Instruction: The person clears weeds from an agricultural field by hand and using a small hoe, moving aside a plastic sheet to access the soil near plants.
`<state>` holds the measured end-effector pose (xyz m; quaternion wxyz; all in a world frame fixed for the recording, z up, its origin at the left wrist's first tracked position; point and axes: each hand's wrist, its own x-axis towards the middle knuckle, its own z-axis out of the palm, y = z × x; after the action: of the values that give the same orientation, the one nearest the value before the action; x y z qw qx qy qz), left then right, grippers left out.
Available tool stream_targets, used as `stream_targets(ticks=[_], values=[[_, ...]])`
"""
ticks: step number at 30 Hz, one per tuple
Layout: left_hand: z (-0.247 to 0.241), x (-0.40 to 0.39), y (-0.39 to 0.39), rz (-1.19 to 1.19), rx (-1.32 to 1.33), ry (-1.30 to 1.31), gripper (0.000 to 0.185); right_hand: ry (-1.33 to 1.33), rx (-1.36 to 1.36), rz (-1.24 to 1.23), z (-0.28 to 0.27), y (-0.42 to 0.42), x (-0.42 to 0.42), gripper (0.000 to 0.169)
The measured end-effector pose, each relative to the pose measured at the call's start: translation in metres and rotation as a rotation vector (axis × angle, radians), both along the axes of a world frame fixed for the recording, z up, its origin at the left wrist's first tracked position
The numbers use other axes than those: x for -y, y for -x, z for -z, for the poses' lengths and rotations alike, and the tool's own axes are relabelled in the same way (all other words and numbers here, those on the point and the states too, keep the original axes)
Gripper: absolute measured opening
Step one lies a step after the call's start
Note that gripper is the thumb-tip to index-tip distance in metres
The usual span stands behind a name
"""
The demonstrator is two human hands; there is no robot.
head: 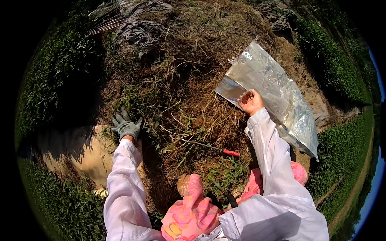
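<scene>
My left hand point(125, 125) wears a grey-green work glove, its fingers spread over green weeds point(128, 101) beside a pale sheet point(87, 150) on the ground. Nothing shows in its grasp. Bare, with the palm turned up and fingers curled, my right hand point(251, 102) is at the near edge of a large silvery plastic sheet or bag point(271, 78). Whether the fingers pinch that edge is unclear. Between the hands, a hand tool with a red handle point(231, 153) and thin metal shaft lies on dry grass point(211, 117). Weeds hide its far end.
Leafy green crop rows point(60, 75) flank the strip on both sides. Crumpled dark sheeting point(138, 33) lies at the far left, with more sheeting point(276, 15) at the far right. My knee in pink patterned cloth point(193, 214) and a tan shoe point(183, 184) are close by.
</scene>
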<state>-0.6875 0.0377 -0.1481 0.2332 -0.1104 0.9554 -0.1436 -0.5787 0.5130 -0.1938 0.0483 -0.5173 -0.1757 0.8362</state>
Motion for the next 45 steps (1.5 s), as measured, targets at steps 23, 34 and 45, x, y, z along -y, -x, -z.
stream_targets(ticks=[23, 34, 45], values=[[0.009, 0.006, -0.008, 0.095, -0.096, -0.179, 0.102, -0.522, -0.220, 0.159, -0.111, 0.124, -0.077, 0.031], [0.017, 0.012, -0.004, 0.089, -0.068, -0.190, 0.103, -0.851, -0.191, 0.108, -0.206, 0.218, -0.136, 0.023], [-0.039, 0.003, 0.041, 0.298, 0.355, 0.015, 0.093, -0.612, -0.015, 0.021, -0.226, 0.203, -0.087, 0.018]])
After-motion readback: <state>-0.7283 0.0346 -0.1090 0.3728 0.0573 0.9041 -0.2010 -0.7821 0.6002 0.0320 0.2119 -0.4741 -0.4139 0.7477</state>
